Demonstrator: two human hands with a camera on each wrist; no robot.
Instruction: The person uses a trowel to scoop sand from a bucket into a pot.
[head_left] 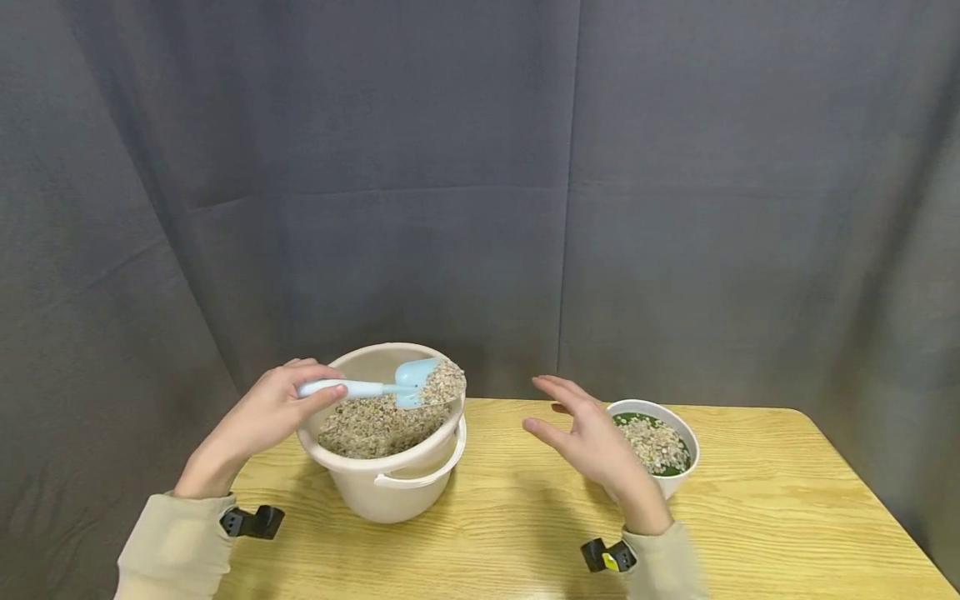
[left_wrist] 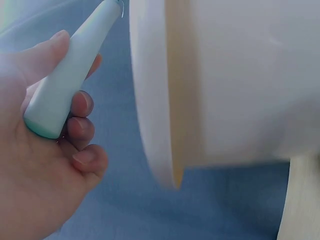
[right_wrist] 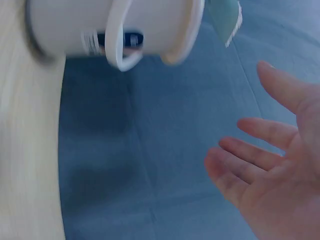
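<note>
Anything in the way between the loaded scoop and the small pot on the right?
Yes: in the head view the empty right hand sits between the scoop and the pot, overlapping the pot's left side. The scoop's blade is above the bucket, so its rim likely won't block it.

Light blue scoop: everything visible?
The scoop looks plastic: pale tapering handle with a teal end, thin neck, light blue blade heaped with beige flakes. It is roughly horizontal above the off-white bucket, blade pointing right in the head view. The left hand grips the handle; blade contact with the rim can't be told.
</note>
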